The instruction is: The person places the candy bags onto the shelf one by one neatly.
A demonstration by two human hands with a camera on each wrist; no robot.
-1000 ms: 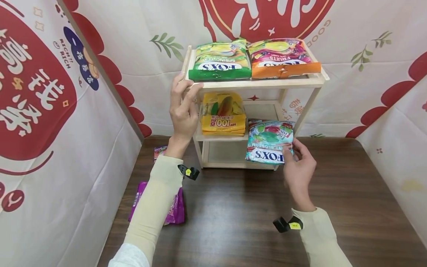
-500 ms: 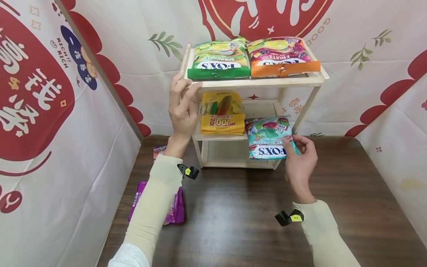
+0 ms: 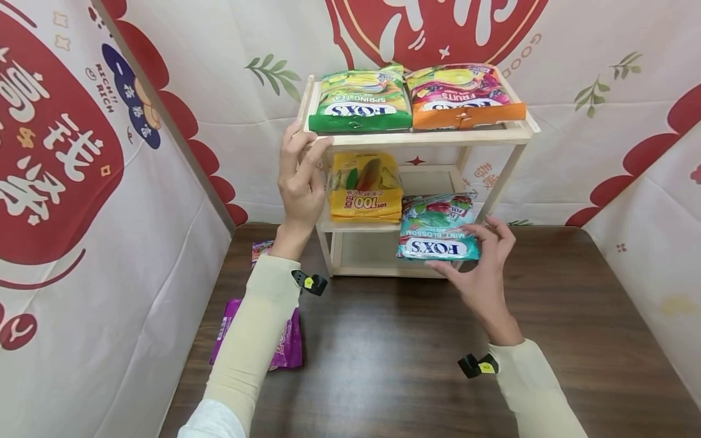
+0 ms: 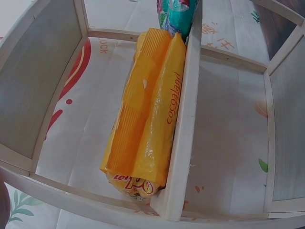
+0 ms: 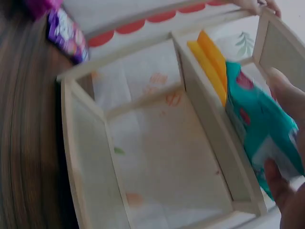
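Observation:
The left hand [image 3: 302, 182] grips the top left corner of the wooden rack [image 3: 421, 141]. On the middle shelf's right part lies a teal candy bag [image 3: 438, 225], its near edge jutting out over the front. Around the bag's front right corner stands the right hand [image 3: 484, 277], thumb below and fingers above, pinching it. The right wrist view shows thumb and fingers on either side of the teal bag [image 5: 262, 129]. A yellow bag [image 3: 366, 188] sits to its left, also seen in the left wrist view as a yellow bag [image 4: 147, 109].
A green bag [image 3: 361, 100] and an orange-edged bag [image 3: 465, 97] fill the top shelf. Purple bags [image 3: 292, 347] lie on the dark wooden table [image 3: 383, 365], partly under the left forearm. A small purple packet [image 3: 261, 248] rests left of the rack.
The teal bag has shifted left towards the yellow bag. The right hand has changed its hold from the bag's right side to its front corner, fingers spread wider. The left hand stays in place.

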